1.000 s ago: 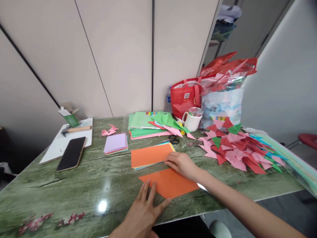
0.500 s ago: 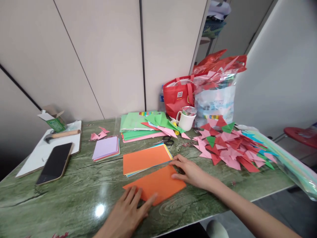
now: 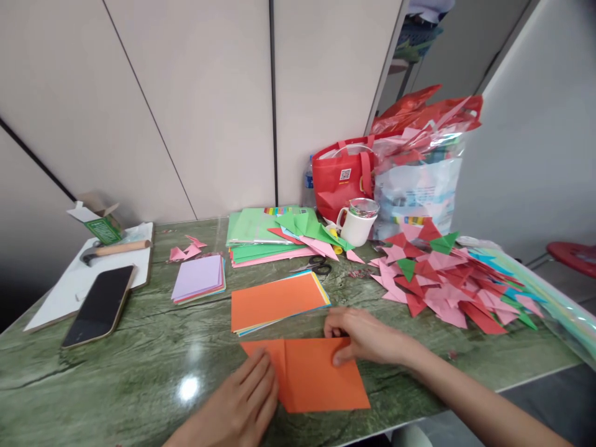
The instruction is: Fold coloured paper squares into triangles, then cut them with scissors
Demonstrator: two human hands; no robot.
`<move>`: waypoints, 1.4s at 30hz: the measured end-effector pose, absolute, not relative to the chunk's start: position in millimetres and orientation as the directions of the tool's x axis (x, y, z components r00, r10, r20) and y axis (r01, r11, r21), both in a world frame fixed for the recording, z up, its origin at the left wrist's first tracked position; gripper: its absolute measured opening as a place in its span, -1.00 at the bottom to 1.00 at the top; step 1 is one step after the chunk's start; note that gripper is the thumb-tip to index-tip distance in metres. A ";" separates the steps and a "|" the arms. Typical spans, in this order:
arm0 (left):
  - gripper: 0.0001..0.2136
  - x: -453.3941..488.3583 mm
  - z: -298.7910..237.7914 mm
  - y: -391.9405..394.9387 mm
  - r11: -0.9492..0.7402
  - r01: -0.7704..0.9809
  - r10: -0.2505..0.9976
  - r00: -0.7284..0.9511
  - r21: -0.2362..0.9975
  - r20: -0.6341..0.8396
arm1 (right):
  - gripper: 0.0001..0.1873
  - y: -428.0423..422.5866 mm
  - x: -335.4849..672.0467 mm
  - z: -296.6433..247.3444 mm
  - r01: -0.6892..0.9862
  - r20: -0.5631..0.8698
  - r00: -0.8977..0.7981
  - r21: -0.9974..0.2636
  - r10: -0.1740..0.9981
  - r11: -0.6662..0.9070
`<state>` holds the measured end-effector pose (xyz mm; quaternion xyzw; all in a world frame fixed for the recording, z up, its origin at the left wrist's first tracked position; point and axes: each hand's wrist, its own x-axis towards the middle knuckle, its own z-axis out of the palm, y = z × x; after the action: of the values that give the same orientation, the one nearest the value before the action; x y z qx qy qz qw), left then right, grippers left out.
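An orange paper sheet [image 3: 321,379] lies in front of me, with a crease near its left side and a slanted left edge. My right hand [image 3: 363,335] grips its upper right edge, thumb on top and fingers curled behind. At the left edge, my left hand [image 3: 254,391] has its fingers together on the slanted part, its thumb hidden. Just behind is a stack of rectangular paper [image 3: 279,301], orange on top with yellow and blue edges showing.
Square lilac paper [image 3: 198,276] lies left of the stack; scissors [image 3: 319,266] lie behind it. A heap of folded paper pieces [image 3: 447,279] covers the right side. A white mug [image 3: 357,225], red bag [image 3: 342,180], phone [image 3: 99,307] and hammer [image 3: 116,249] are around.
The orange sheet has turned so its top edge runs nearly level, and a crease now shows at its left. My right hand has moved slightly right and down, gripping the sheet's edge.
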<state>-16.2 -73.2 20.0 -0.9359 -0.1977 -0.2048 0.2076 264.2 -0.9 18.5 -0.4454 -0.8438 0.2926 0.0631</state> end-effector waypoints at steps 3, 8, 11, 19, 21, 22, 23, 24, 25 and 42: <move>-0.73 -19.8 30.9 -67.5 -0.856 0.396 0.232 0.869 -0.332 0.437 | -0.73 0.2 265.9 18.6 0.647 -0.116 -0.609 -0.645 0.785 0.406; -0.66 -27.4 35.8 -61.1 -0.869 0.380 0.213 0.865 -0.317 0.454 | -0.76 18.2 266.8 7.2 0.441 -0.049 -0.525 -0.869 0.850 0.222; -0.70 -23.0 34.6 -57.8 -0.872 0.373 0.212 0.871 -0.316 0.442 | -0.68 33.4 262.2 -6.1 0.421 -0.008 -0.427 -0.887 0.904 0.191; -0.72 -4.1 9.4 -20.8 -0.814 0.537 0.461 0.828 -0.219 0.318 | -0.79 42.5 248.4 -12.9 0.510 0.082 -0.419 -0.803 0.904 0.309; -0.74 -2.7 2.4 -12.6 -0.816 0.561 0.507 0.811 -0.143 0.291 | -0.83 40.1 247.7 -7.3 0.557 0.177 -0.446 -0.713 0.878 0.427; -0.74 -2.5 0.2 -9.9 -0.816 0.569 0.523 0.802 -0.101 0.290 | -0.83 38.6 247.6 -4.5 0.563 0.227 -0.464 -0.671 0.856 0.482; -0.74 -2.4 -1.2 -8.0 -0.816 0.575 0.536 0.790 -0.059 0.296 | -0.84 37.0 247.8 -1.9 0.559 0.266 -0.486 -0.638 0.833 0.530; -0.73 -2.6 -2.0 -6.7 -0.815 0.579 0.546 0.780 -0.022 0.307 | -0.83 35.4 248.3 0.4 0.543 0.291 -0.511 -0.620 0.809 0.566; -0.71 -2.8 -2.5 -5.8 -0.815 0.579 0.550 0.770 0.009 0.322 | -0.82 33.8 248.9 2.3 0.516 0.299 -0.543 -0.619 0.785 0.592; -0.73 2.9 -6.7 -0.9 -0.834 0.521 0.551 0.778 0.180 0.301 | -0.63 37.6 265.9 12.9 0.280 0.094 -0.852 -0.749 0.515 0.600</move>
<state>2.9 -0.9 -6.7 -0.9419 -0.2847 -0.1728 -0.0433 265.9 37.6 12.9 -0.2256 -0.8815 0.3860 0.1520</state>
